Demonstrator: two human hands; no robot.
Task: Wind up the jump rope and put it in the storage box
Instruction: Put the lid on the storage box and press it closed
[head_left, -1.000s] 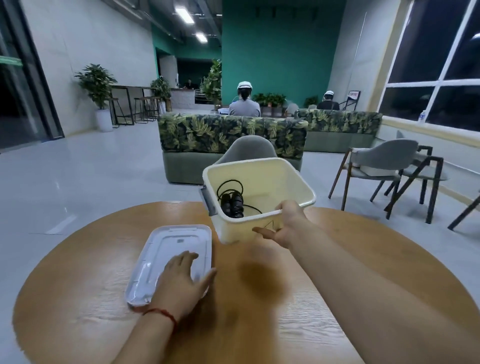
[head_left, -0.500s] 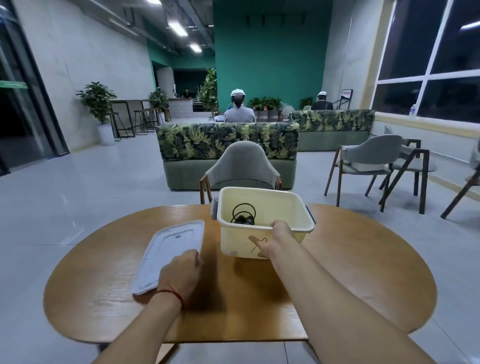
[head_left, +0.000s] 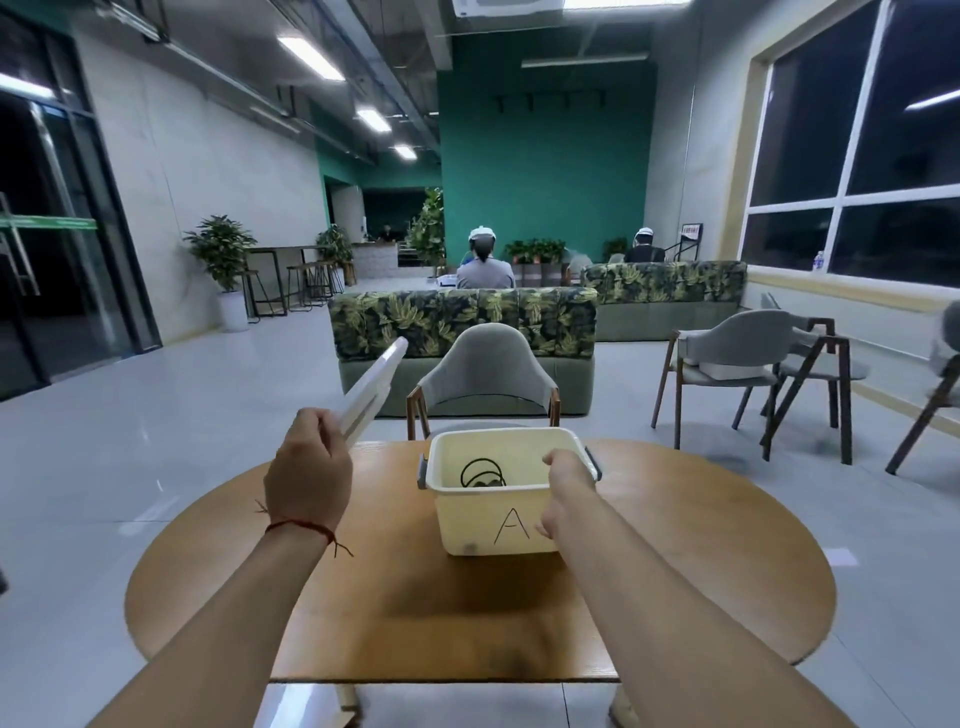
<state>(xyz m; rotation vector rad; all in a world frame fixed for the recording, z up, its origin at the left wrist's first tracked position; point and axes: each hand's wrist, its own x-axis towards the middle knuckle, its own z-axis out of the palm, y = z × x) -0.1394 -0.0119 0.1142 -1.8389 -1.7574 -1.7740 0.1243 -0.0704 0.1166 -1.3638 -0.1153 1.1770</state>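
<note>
A cream storage box (head_left: 483, 525) marked "A" stands on the round wooden table (head_left: 701, 561). Inside it lies the coiled black jump rope (head_left: 480, 474), partly hidden by the front wall. My right hand (head_left: 566, 480) grips the box's near right corner, thumb on the front wall. My left hand (head_left: 307, 480) is raised left of the box and holds the white lid (head_left: 371, 392), which tilts up and away, seen nearly edge-on.
A grey chair (head_left: 485, 371) stands right behind the table. More chairs (head_left: 737, 358) are at the right, leaf-patterned sofas (head_left: 462, 322) beyond. Two people sit far back. Grey floor surrounds the table.
My left hand has picked the lid up off the table and raised it. My right hand has stayed on the box. The camera has pulled back and tilted up.
</note>
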